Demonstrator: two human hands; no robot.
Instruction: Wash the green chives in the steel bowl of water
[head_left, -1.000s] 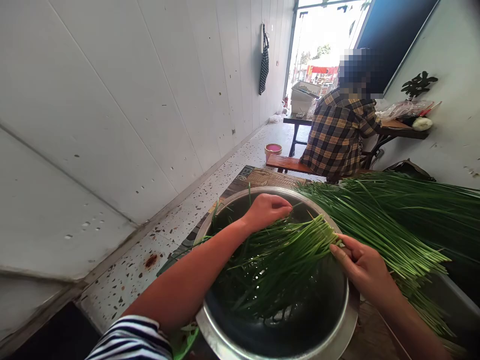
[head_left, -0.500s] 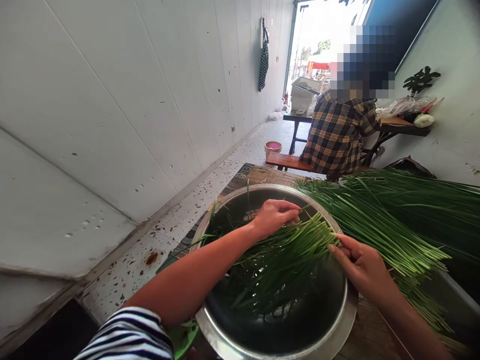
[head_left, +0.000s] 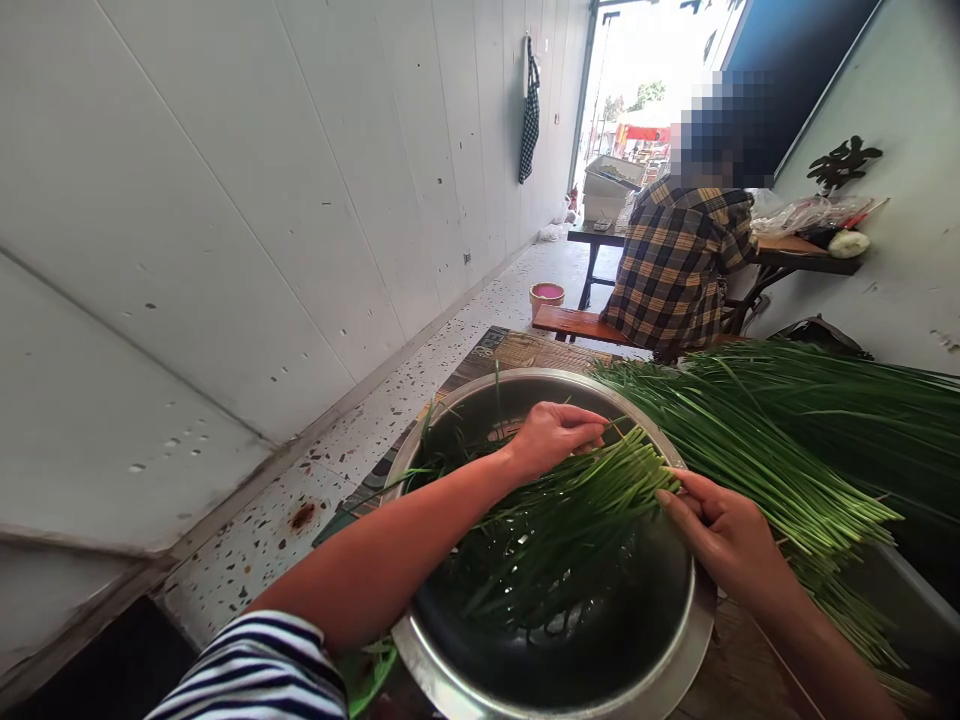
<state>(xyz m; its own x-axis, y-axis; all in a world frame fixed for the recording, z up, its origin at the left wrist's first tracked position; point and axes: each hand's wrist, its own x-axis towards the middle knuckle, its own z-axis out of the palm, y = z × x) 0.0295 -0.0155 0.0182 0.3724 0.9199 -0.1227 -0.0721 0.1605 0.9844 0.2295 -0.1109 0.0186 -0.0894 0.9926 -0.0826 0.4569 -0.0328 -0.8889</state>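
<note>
A bunch of garlic chives lies over a steel basin, pale cut ends to the right and dark leaves drooping inside. My right hand pinches the stem ends between thumb and fingers at the basin's right rim. Over the far side of the basin, my left hand is closed in a pinch, with a thin chive blade showing at its fingertips. More loose leaves lie in the basin beneath my left forearm.
A large heap of chives lies right of the basin, partly over a grey tub. A person in a plaid shirt sits ahead on a wooden bench. A white wall runs along the left; a bucket stands on the floor.
My left hand has shifted very slightly to the right. My right hand and the bunch stay in place. The seated person's head has dipped a little.
</note>
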